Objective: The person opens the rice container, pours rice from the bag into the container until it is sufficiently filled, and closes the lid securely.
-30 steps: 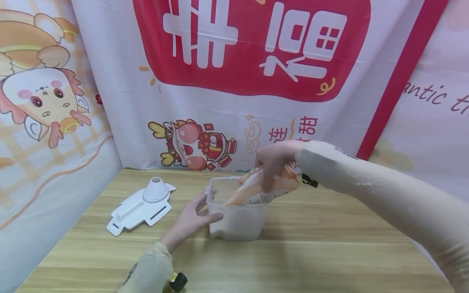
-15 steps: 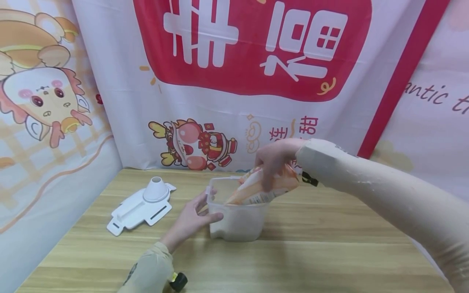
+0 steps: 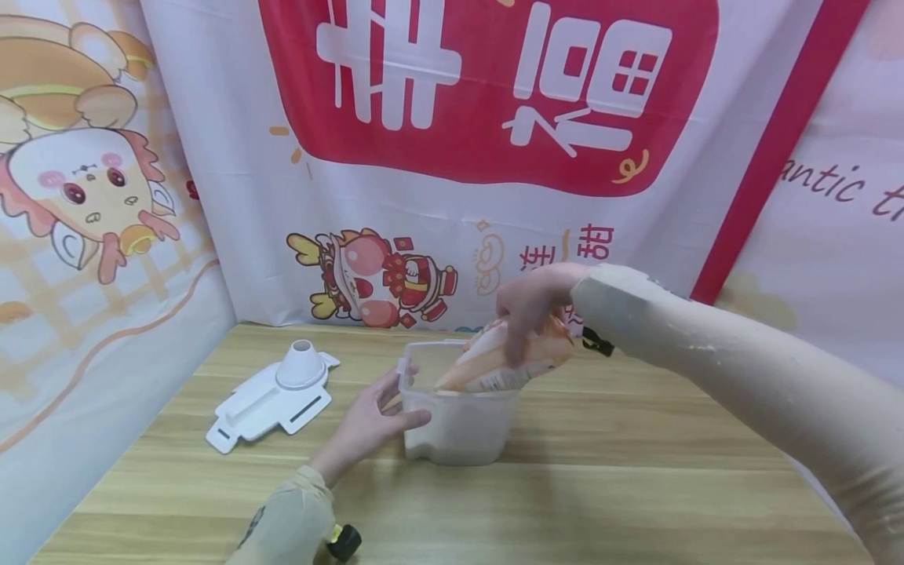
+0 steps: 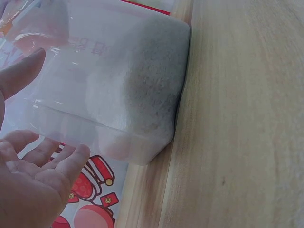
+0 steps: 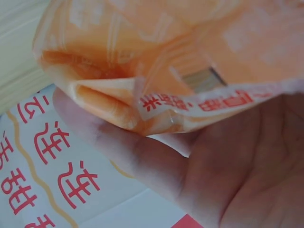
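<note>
Red and white printed cloth [image 3: 487, 141] fills the far side of what I see from here, with two big white characters lying on their sides, 幸 and 福. Below them is one cartoon dragon figure [image 3: 381, 278] and smaller red writing in which I can read 连 and 甜. One wooden table [image 3: 636, 479] spans the near half. On the right cloth [image 3: 826, 251] I make out "antic"; the left cloth [image 3: 85, 196] shows one upside-down cartoon animal. Two beige sleeves [image 3: 706, 361] reach in.

I count one translucent container [image 3: 459, 431] standing upright mid-table, pale grains in its lower part. One orange and white bag [image 3: 480, 369] slants over its right rim, the lower left end inside its mouth. The bag carries red characters; one looks like 米, and the rest blur for me. To the left, well apart, lies one white slotted plate [image 3: 247, 416] with one cone [image 3: 300, 369].

The right hand [image 3: 530, 302] grips the bag from above. The left hand [image 3: 370, 420] holds the container's left side, thumb on the near wall. Two black devices [image 3: 344, 543] sit at the wrists.
</note>
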### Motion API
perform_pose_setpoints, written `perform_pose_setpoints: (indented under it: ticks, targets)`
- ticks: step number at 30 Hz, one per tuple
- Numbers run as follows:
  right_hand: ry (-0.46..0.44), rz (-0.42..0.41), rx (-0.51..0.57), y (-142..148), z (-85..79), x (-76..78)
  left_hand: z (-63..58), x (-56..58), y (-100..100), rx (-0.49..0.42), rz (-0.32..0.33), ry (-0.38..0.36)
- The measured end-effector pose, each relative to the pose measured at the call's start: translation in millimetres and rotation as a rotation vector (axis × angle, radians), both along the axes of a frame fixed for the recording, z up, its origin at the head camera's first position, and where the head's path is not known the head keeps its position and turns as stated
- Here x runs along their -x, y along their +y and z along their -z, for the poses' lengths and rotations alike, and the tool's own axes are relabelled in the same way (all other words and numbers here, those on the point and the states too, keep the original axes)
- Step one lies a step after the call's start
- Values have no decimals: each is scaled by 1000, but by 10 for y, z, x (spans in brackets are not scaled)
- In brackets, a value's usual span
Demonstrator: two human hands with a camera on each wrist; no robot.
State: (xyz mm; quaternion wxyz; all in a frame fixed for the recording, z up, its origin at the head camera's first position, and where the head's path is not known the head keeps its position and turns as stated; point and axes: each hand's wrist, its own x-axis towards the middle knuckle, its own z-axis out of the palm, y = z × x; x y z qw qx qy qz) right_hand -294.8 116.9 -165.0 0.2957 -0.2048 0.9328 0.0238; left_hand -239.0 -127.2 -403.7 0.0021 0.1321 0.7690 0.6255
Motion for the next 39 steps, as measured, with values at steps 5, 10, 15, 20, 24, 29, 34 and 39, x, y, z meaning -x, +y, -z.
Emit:
perform_pose_setpoints:
  ticks: [5, 10, 15, 20, 24, 29, 34, 39]
  targets:
    - [2, -3, -6, -23, -9, -1, -1, -1, 0, 2, 1, -6]
    - [6, -15, 5, -24, -19, -4, -1, -4, -2, -1, 2, -17]
    - [16, -23, 7, -26, -31, -7, 9, 5, -9, -6, 6, -18]
    - [27, -36, 9, -32, -38, -9, 10, 5, -8, 2, 0, -17]
    - [28, -36, 24, -32, -43, -7, 1, -4, -4, 2, -6, -26]
    - [7, -23, 50, -32, -47, -7, -6, -7, 0, -4, -2, -22]
    - [7, -29, 63, -35, -53, -8, -6, -1, -2, -8, 2, -19]
    - [22, -38, 62, -35, -73, -7, -9, 0, -8, -2, -2, -19]
